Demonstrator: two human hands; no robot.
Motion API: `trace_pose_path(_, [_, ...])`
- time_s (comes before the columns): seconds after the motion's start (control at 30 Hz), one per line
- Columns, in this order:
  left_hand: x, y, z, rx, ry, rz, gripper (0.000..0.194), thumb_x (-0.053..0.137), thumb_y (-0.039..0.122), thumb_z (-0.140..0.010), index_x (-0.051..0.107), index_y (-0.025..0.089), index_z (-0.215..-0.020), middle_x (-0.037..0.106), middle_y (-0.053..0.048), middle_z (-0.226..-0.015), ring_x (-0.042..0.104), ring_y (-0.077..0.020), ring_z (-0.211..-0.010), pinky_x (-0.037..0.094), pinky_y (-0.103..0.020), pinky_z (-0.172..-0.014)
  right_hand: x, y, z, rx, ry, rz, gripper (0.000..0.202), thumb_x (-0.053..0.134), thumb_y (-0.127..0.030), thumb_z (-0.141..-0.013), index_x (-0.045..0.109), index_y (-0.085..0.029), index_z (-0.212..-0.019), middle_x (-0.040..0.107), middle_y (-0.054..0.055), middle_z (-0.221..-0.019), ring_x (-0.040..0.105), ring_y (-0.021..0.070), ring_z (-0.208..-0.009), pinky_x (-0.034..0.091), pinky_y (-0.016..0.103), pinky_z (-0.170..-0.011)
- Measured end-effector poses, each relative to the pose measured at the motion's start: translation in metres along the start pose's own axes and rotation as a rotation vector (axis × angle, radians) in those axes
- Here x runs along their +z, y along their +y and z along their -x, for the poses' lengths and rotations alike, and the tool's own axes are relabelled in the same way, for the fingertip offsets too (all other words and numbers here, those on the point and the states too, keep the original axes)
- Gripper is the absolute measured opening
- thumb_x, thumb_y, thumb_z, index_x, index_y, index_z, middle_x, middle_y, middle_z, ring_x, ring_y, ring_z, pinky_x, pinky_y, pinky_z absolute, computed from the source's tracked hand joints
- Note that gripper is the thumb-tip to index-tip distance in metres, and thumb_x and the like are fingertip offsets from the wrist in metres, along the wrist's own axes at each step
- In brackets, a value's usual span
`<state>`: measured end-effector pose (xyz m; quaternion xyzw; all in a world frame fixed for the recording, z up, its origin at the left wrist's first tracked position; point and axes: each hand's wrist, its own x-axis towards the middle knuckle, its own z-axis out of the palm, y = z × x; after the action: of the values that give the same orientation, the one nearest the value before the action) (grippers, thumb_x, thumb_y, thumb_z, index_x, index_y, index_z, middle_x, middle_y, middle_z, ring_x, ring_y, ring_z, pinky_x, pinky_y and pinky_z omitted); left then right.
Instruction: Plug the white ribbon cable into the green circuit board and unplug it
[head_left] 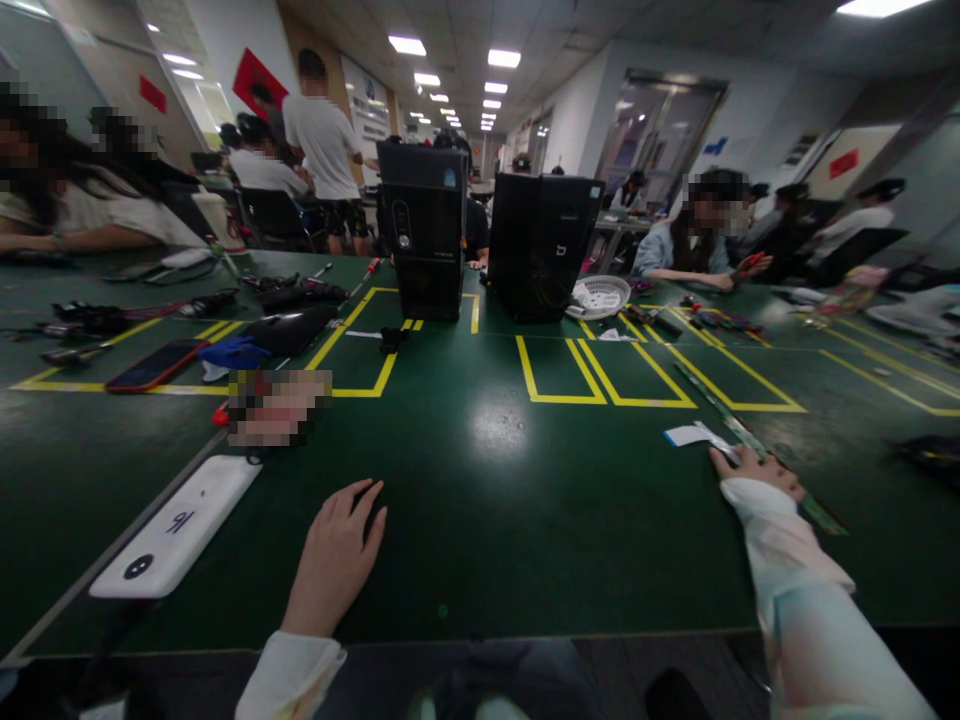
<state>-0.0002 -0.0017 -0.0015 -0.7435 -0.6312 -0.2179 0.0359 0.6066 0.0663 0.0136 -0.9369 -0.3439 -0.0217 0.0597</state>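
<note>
My left hand (pixel 341 550) lies palm down on the green table (pixel 495 510), fingers stretched out and nothing in them. To the right, my right hand (pixel 761 475) is over a long, narrow green circuit board strip (pixel 716 405), thumb on one side and fingers across it. The strip lies slantwise on the table, its middle partly covered by that hand. A white ribbon cable (pixel 694 434) with a blue end sticks out to the left beside my thumb.
A white power bank (pixel 176 525) lies left of my left hand. Behind it are a phone (pixel 154 366), a blue cloth-like item (pixel 232 353) and dark cables. Two black computer towers (pixel 431 230) stand ahead, beside a white basket (pixel 600 296). Other people sit around.
</note>
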Motion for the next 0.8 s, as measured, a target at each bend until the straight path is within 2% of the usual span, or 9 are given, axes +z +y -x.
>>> trace_pose_path(0.17, [-0.001, 0.0, 0.0, -0.012, -0.022, 0.005, 0.045, 0.039, 0.04, -0.094, 0.057, 0.015, -0.126, 0.057, -0.016, -0.124, 0.053, -0.029, -0.116, 0.046, -0.048, -0.096, 0.007, 0.006, -0.005, -0.07, 0.11, -0.001, 0.062, 0.033, -0.057, -0.089, 0.057, -0.016, -0.128, 0.039, 0.025, -0.141, 0.032, 0.041, -0.13, 0.025, 0.057, -0.099])
trace_pose_path(0.27, [-0.001, 0.0, 0.0, -0.009, -0.021, -0.002, 0.045, 0.039, 0.04, -0.094, 0.057, 0.015, -0.126, 0.058, -0.016, -0.124, 0.053, -0.0292, -0.116, 0.046, -0.048, -0.096, 0.014, 0.005, -0.011, -0.246, 0.173, 0.028, 0.053, 0.039, -0.048, -0.089, 0.062, -0.013, -0.121, 0.044, 0.023, -0.139, 0.033, 0.0396, -0.131, 0.028, 0.058, -0.101])
trace_pose_path(0.37, [-0.002, 0.001, 0.0, -0.005, -0.023, -0.021, 0.046, 0.038, 0.04, -0.094, 0.058, 0.012, -0.125, 0.058, -0.017, -0.123, 0.053, -0.0297, -0.115, 0.046, -0.048, -0.097, 0.02, -0.008, -0.012, -0.483, 0.198, 0.02, 0.044, 0.046, -0.037, -0.087, 0.066, -0.011, -0.116, 0.053, 0.019, -0.132, 0.041, 0.0327, -0.127, 0.034, 0.047, -0.104])
trace_pose_path(0.43, [-0.002, 0.002, -0.001, -0.001, -0.017, -0.025, 0.046, 0.038, 0.039, -0.094, 0.058, 0.011, -0.124, 0.058, -0.017, -0.122, 0.054, -0.0298, -0.114, 0.046, -0.048, -0.097, 0.024, -0.027, -0.007, -0.671, 0.214, -0.029, 0.04, 0.046, -0.032, -0.086, 0.067, -0.01, -0.112, 0.06, 0.016, -0.124, 0.049, 0.0287, -0.121, 0.038, 0.043, -0.102])
trace_pose_path(0.53, [-0.003, 0.003, -0.001, 0.005, -0.002, -0.024, 0.045, 0.038, 0.039, -0.093, 0.059, 0.011, -0.123, 0.059, -0.017, -0.121, 0.055, -0.0299, -0.113, 0.046, -0.047, -0.096, 0.029, -0.067, 0.016, -0.98, 0.203, -0.173, 0.04, 0.043, -0.031, -0.087, 0.067, -0.01, -0.11, 0.064, 0.016, -0.117, 0.056, 0.0269, -0.11, 0.045, 0.043, -0.096])
trace_pose_path(0.63, [-0.002, 0.003, -0.001, 0.004, -0.001, -0.025, 0.045, 0.038, 0.039, -0.093, 0.059, 0.011, -0.123, 0.058, -0.016, -0.121, 0.055, -0.0296, -0.113, 0.046, -0.047, -0.096, 0.029, -0.117, 0.052, -1.247, 0.174, -0.32, 0.039, 0.041, -0.031, -0.089, 0.066, -0.01, -0.111, 0.063, 0.017, -0.116, 0.057, 0.026, -0.108, 0.047, 0.043, -0.094])
trace_pose_path(0.8, [-0.002, 0.002, 0.0, -0.011, -0.007, -0.011, 0.045, 0.038, 0.04, -0.093, 0.059, 0.014, -0.124, 0.058, -0.015, -0.122, 0.054, -0.029, -0.114, 0.046, -0.047, -0.097, 0.026, -0.195, 0.128, -1.513, 0.133, -0.446, 0.033, 0.043, -0.025, -0.089, 0.063, -0.013, -0.112, 0.063, 0.016, -0.114, 0.057, 0.0257, -0.104, 0.05, 0.046, -0.088])
